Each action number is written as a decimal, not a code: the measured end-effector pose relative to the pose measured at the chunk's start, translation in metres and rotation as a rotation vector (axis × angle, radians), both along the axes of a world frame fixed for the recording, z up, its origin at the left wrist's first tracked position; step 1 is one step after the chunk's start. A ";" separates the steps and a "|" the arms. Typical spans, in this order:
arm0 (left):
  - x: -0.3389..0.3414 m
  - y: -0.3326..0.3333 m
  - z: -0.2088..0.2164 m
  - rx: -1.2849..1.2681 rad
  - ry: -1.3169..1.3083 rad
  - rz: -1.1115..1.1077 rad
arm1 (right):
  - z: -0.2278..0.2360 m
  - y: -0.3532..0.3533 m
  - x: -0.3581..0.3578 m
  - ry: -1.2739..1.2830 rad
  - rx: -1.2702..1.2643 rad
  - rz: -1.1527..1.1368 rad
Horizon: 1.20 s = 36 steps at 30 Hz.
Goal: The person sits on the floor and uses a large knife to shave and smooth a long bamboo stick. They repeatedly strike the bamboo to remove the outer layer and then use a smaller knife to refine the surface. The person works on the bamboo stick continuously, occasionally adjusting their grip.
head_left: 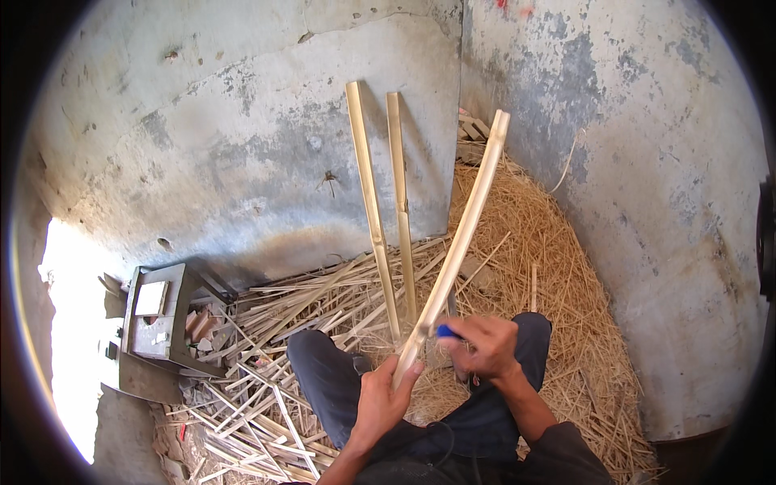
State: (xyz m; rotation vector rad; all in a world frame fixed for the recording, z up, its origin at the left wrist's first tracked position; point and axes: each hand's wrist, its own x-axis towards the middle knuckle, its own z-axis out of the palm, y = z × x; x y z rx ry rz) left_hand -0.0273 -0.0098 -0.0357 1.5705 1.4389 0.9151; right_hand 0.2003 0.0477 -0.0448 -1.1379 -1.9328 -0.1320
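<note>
My left hand (pixel 384 402) is wrapped around the lower end of a long split bamboo strip (pixel 461 246). The strip slants up and away to the right, its pale inner face showing. Close to its right side, my right hand (pixel 483 346) is closed on a blue-handled tool (pixel 447 331). A narrow grey piece like a blade shows just above the blue part, beside the strip; whether it touches the bamboo I cannot tell. Two more bamboo strips, a left one (pixel 371 198) and a right one (pixel 402 194), lean upright against the wall ahead.
Thin bamboo slats (pixel 267 404) lie in a loose pile at the left, around my bent legs (pixel 323 376). A heap of straw-like shavings (pixel 558 283) fills the corner and right side. An open box-like metal cabinet (pixel 162 319) stands far left, near peeling walls (pixel 267 97).
</note>
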 end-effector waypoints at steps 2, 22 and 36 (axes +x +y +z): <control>0.000 -0.005 -0.005 0.033 -0.034 0.000 | -0.004 0.016 0.009 0.103 0.041 -0.039; -0.033 -0.020 -0.021 -0.285 -0.241 -0.073 | 0.014 0.051 0.089 0.418 -0.517 -0.304; -0.001 0.017 -0.007 -0.217 -0.397 -0.089 | 0.009 0.006 0.013 0.330 -0.360 0.138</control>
